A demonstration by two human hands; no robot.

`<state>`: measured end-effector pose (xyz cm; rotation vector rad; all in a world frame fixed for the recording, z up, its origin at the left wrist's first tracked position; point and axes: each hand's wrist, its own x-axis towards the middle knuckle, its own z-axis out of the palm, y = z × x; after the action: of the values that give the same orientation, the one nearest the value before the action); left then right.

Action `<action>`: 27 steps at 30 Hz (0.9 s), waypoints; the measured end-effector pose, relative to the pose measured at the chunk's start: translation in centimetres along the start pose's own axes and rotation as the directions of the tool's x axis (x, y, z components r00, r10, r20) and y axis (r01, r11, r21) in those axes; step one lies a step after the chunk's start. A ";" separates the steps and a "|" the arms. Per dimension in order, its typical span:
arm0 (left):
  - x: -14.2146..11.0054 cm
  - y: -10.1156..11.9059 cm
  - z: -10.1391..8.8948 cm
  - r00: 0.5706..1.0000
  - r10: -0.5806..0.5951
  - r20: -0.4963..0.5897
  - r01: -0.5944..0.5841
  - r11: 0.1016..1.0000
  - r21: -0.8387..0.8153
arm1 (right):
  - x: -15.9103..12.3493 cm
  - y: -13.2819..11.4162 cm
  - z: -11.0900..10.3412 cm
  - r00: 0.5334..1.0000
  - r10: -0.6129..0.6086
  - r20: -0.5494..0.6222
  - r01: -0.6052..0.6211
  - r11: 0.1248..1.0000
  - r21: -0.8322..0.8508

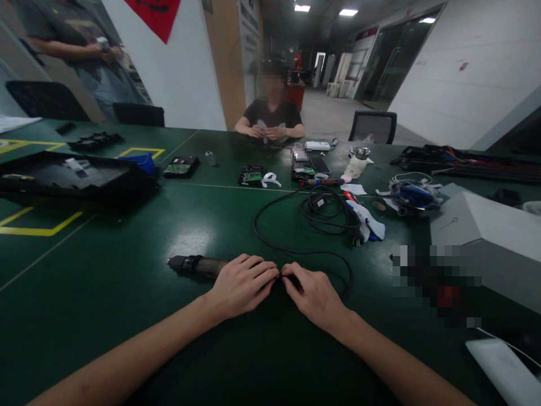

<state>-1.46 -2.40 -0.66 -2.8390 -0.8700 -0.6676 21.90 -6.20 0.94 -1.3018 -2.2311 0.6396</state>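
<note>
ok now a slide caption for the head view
Left hand over a brown-and-black tool, right hand close beside, looped black cable beyond on the green table.

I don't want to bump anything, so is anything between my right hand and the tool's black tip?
Yes: your left hand covers part of the tool, between its black tip and your right hand.

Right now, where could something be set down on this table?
Bare: green tabletop left of the dark cylindrical tool, nearer than the front yellow tape outline; also beyond the tool, right of the black plastic tray. Crowded: the right, with looped black cable and large white box.
</note>
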 end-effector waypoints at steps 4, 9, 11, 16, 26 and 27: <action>0.0 0.0 0.0 0.999 -0.043 -0.004 0.043 0.999 0.018 | 0.0 0.1 0.1 1.000 -0.009 -0.002 0.009 1.000 0.002; 0.1 0.0 0.0 1.000 0.001 0.006 -0.001 1.000 -0.017 | 0.1 0.1 0.1 1.000 0.005 0.002 -0.005 1.000 0.007; 0.1 0.0 0.0 1.000 -0.026 -0.004 0.026 1.000 -0.001 | 0.1 0.1 0.1 1.000 0.005 0.005 -0.005 1.000 0.006; 0.1 0.1 -0.1 0.999 -0.040 0.007 0.040 0.999 -0.015 | 0.1 0.1 0.1 1.000 0.010 0.001 -0.010 1.000 0.007; 0.0 0.0 0.1 0.999 -0.039 -0.010 0.039 0.999 -0.017 | 0.1 0.0 0.0 1.000 -0.006 -0.008 0.006 1.000 0.009; 0.0 0.0 0.1 1.000 -0.019 -0.010 0.019 1.000 -0.024 | 0.1 0.0 0.0 1.000 -0.006 -0.014 0.006 1.000 0.008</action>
<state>-1.44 -2.34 -0.69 -2.8489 -0.8942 -0.6989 21.82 -6.16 0.96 -1.2921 -2.2182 0.6343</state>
